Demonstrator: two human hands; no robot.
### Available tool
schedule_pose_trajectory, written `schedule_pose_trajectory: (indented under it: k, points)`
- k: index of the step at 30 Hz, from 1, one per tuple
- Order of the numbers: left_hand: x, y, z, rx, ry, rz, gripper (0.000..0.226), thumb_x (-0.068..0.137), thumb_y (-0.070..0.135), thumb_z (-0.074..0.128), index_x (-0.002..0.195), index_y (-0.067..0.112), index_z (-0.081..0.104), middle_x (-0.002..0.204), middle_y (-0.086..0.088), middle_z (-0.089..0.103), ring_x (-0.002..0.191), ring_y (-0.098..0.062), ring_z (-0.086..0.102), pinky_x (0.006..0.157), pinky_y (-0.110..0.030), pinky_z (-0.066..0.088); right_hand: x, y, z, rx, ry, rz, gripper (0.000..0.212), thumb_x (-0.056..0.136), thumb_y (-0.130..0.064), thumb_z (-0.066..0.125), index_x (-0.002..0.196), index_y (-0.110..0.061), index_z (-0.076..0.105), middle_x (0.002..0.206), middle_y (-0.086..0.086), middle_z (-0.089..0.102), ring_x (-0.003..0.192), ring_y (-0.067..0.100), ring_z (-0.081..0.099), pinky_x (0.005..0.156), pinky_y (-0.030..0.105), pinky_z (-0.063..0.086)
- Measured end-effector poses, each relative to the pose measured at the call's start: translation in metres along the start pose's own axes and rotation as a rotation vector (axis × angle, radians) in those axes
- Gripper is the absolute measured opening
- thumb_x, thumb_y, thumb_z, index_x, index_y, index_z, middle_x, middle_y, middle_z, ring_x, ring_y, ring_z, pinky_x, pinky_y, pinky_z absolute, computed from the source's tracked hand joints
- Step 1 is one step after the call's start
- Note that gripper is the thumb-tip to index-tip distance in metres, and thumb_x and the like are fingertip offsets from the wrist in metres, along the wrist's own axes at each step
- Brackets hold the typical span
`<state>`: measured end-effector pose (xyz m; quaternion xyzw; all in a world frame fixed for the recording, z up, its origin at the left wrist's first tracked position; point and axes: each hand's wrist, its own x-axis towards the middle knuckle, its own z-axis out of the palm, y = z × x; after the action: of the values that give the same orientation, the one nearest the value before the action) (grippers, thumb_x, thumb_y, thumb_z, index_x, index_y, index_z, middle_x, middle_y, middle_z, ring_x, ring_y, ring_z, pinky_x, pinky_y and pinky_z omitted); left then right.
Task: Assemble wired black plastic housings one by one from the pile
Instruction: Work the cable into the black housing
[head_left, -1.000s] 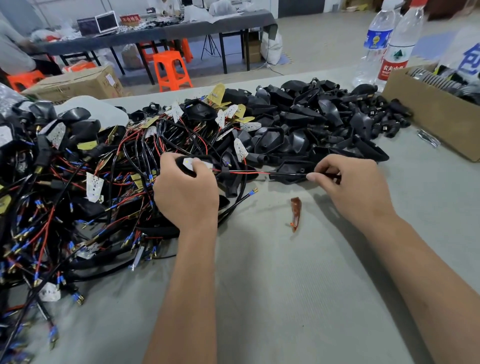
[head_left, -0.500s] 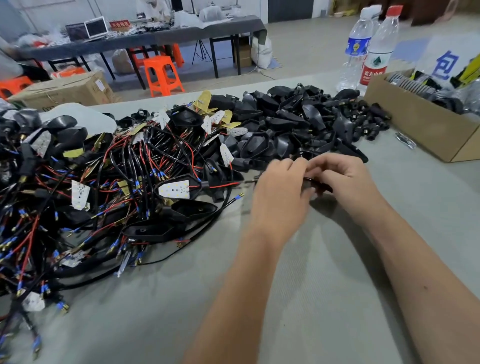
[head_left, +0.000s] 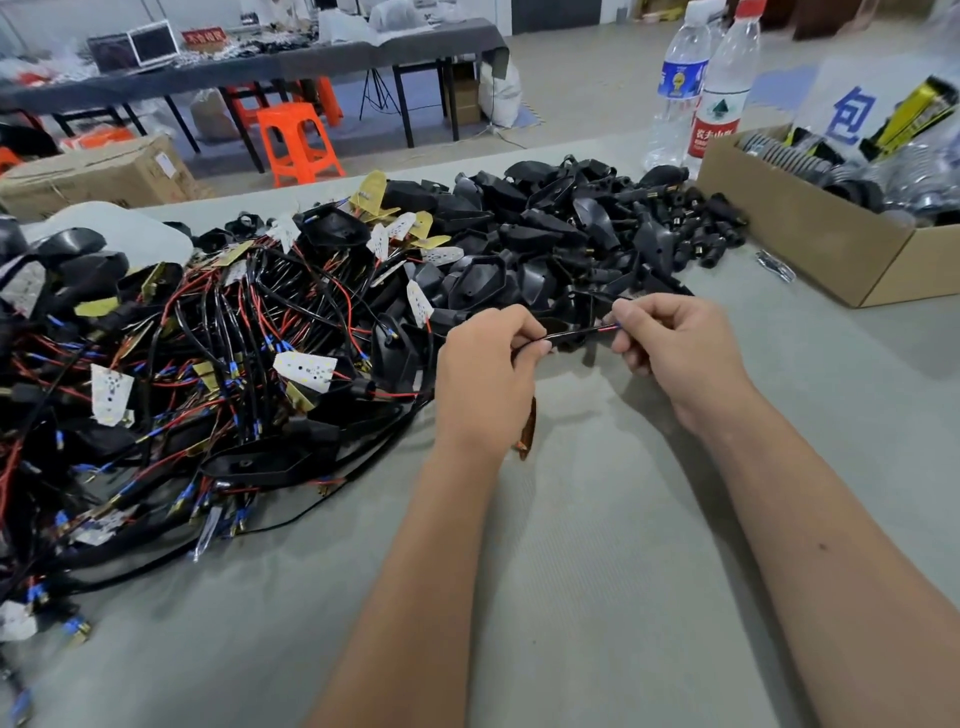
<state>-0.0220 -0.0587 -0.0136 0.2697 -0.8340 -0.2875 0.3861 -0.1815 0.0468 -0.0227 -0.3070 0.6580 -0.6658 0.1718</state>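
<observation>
Between both hands: red-black wire.

Item count, bench surface: two hands; two water bottles at the far edge; one open cardboard box at the right edge; one sealed carton past the far left edge. Black housings and wired assemblies: too numerous to count.
</observation>
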Motion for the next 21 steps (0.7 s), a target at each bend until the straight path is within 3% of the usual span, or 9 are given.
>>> schedule_pose_trajectory:
  k: [7,10,13,15,17,21]
  points:
    - [0.004,-0.007,-0.032,0.123,-0.071,0.018,0.010,0.085,0.016,0.077,0.082,0.024,0.071,0.071,0.015,0.067,0.076,-0.008,0.065,0.075,-0.040,0.057,0.004,0.002,-0.006,0.082,0.223,0.061,0.026,0.099,-0.016,0.067,0.074,-0.014,0.071,0.056,-0.004,0.066,0.047,0.006,0.052,0.047,0.016,0.043]
    - [0.000,-0.016,-0.041,0.136,-0.057,0.031,0.009,0.087,0.015,0.076,0.083,0.022,0.071,0.071,0.014,0.067,0.075,-0.008,0.065,0.073,-0.041,0.056,0.008,-0.003,-0.007,0.303,0.313,0.117,0.024,0.101,-0.016,0.065,0.079,-0.011,0.069,0.059,-0.003,0.065,0.050,0.007,0.051,0.049,0.017,0.042]
    - [-0.003,-0.018,-0.040,0.050,0.006,0.053,0.007,0.089,0.012,0.074,0.086,0.016,0.070,0.074,0.011,0.066,0.072,-0.008,0.062,0.071,-0.040,0.055,0.001,-0.013,0.008,0.756,0.139,0.191,0.022,0.097,-0.027,0.068,0.096,-0.006,0.067,0.068,0.001,0.065,0.057,0.008,0.054,0.053,0.017,0.046]
    - [-0.002,-0.017,-0.038,0.000,0.055,0.070,0.007,0.089,0.011,0.074,0.087,0.015,0.069,0.076,0.011,0.065,0.070,-0.005,0.059,0.069,-0.034,0.053,-0.009,-0.016,0.024,0.722,-0.046,0.248,0.041,0.088,-0.039,0.069,0.109,-0.004,0.066,0.072,0.000,0.065,0.062,0.008,0.055,0.055,0.018,0.046]
    - [-0.002,-0.018,-0.037,-0.009,0.050,0.092,0.007,0.089,0.012,0.074,0.087,0.015,0.068,0.077,0.011,0.064,0.071,-0.006,0.058,0.069,-0.035,0.054,-0.018,-0.016,0.037,0.596,-0.163,0.233,0.039,0.094,-0.036,0.064,0.112,-0.001,0.067,0.074,0.002,0.063,0.062,0.008,0.053,0.056,0.018,0.042]
    - [-0.004,-0.021,-0.040,0.070,0.014,0.112,0.007,0.088,0.014,0.075,0.088,0.018,0.070,0.080,0.010,0.066,0.077,-0.012,0.063,0.072,-0.044,0.055,-0.023,-0.017,0.046,0.500,-0.087,0.222,0.025,0.105,-0.020,0.057,0.097,-0.001,0.072,0.072,0.004,0.064,0.062,0.009,0.051,0.054,0.017,0.042]
